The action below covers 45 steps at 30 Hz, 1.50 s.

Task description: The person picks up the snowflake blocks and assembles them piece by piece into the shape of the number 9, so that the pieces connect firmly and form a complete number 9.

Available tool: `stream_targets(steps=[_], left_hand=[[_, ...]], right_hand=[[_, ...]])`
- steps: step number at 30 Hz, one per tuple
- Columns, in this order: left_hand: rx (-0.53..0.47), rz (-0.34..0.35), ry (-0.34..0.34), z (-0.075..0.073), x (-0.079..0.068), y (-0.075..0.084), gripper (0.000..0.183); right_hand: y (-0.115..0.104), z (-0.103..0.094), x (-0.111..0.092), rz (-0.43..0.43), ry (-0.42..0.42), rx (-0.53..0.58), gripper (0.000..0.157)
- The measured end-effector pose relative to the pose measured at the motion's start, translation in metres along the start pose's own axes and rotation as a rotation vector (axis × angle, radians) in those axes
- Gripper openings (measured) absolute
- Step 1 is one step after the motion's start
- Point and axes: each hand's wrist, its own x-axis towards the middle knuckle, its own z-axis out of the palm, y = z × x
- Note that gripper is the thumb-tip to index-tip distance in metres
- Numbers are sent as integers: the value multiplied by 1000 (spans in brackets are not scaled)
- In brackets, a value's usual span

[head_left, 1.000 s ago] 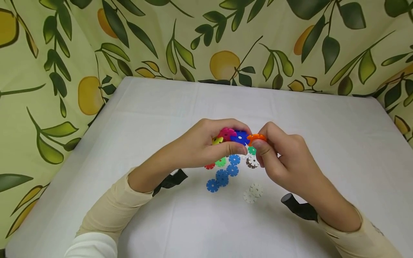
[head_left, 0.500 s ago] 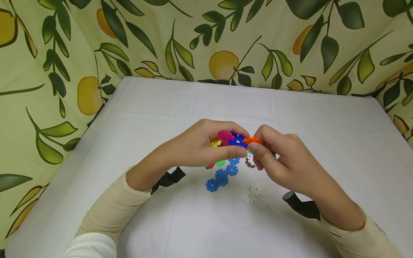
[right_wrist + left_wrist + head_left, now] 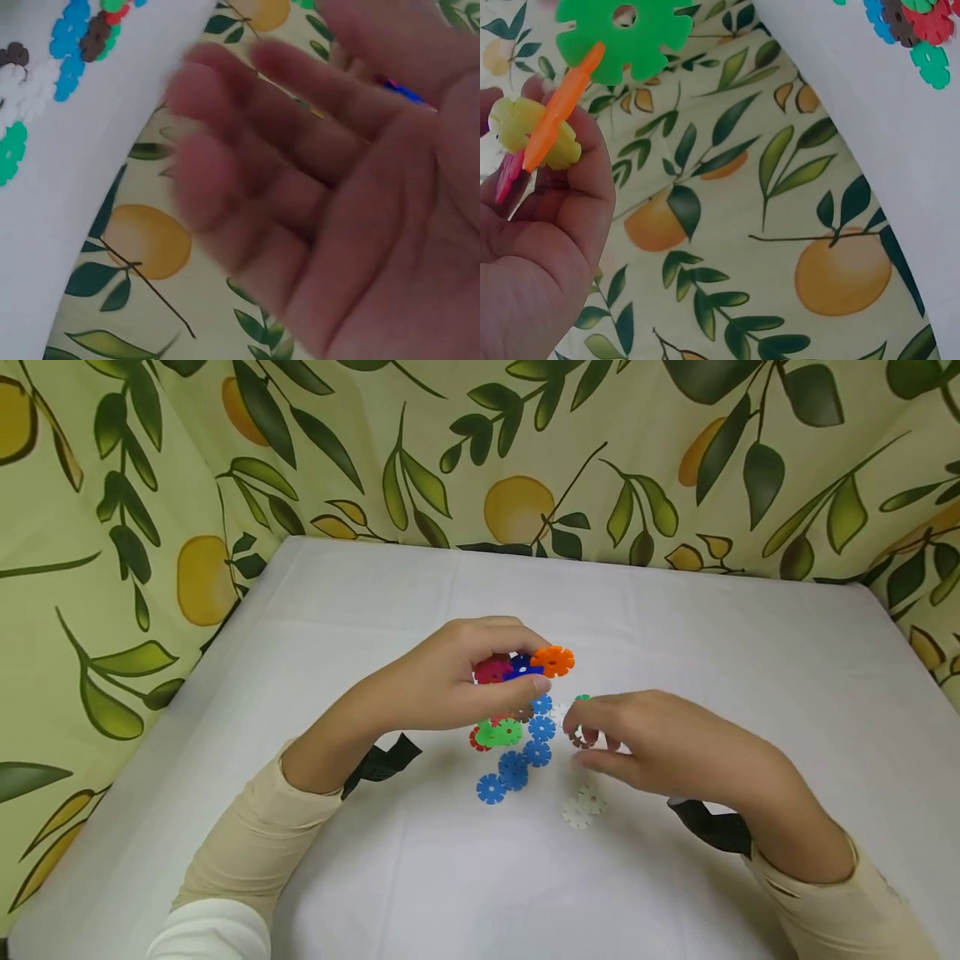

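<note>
My left hand (image 3: 442,681) grips a joined cluster of notched plastic discs between thumb and fingers. An orange disc (image 3: 558,662) sticks out past the fingertips, beside a blue disc (image 3: 522,672) and a pink disc (image 3: 491,672). The left wrist view also shows a yellow disc (image 3: 566,154) and a large green disc (image 3: 649,45) in the cluster. To the right, my right hand (image 3: 667,739) holds nothing, its fingers loosely bent over a few white and brown discs. In the right wrist view its palm and fingers are bare and slightly blurred.
Loose discs lie on the white table (image 3: 375,877): several blue ones (image 3: 537,753), green ones (image 3: 510,732) over red, and pale white ones (image 3: 577,815) nearer the front. Behind the table hangs a leaf-patterned curtain (image 3: 450,435). Each wrist wears a black strap (image 3: 712,828).
My right hand has let go of the orange disc and moved down and right. My left hand has shifted slightly up and left with the cluster, the orange disc now turned flat to view.
</note>
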Motion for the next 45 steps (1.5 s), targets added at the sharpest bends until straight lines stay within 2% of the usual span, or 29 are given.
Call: stream_targets(steps=[2,4,8,12,16,20,25,29,32,34,37,45], left_hand=[[-17,-25,10,-1,0,0,19],[-52,-69,22,-2,0,0,17],[-162,-149,59,-6,1,-4,17],[-282,-192,87,-10,4,-8,21],[-326,-231,91,-11,4,-7,27],[-356,-245,94,-11,5,-7,26],[-415,-255,121,-9,5,-7,20],[-421,-258,140,-7,5,-8,16],[-424,-258,137,-6,4,-7,15],[-428,-254,132,-6,4,-7,15],[-423,-243,127,-4,4,-8,16],[-412,-221,133,-2,5,-9,14]], right_hand=[[2,9,5,43,-143,-9,26],[2,19,11,85,-250,-10,33],[-2,37,20,150,-339,-38,43],[-5,47,24,152,-346,-77,43],[-3,52,27,103,-335,-84,38],[-2,52,27,93,-339,-49,37],[-2,52,27,148,-347,-19,33],[-3,49,28,193,-375,-8,36],[-1,46,29,196,-383,17,35],[3,43,30,162,-350,42,32],[8,37,29,83,-236,65,27],[13,12,17,-111,204,73,26]])
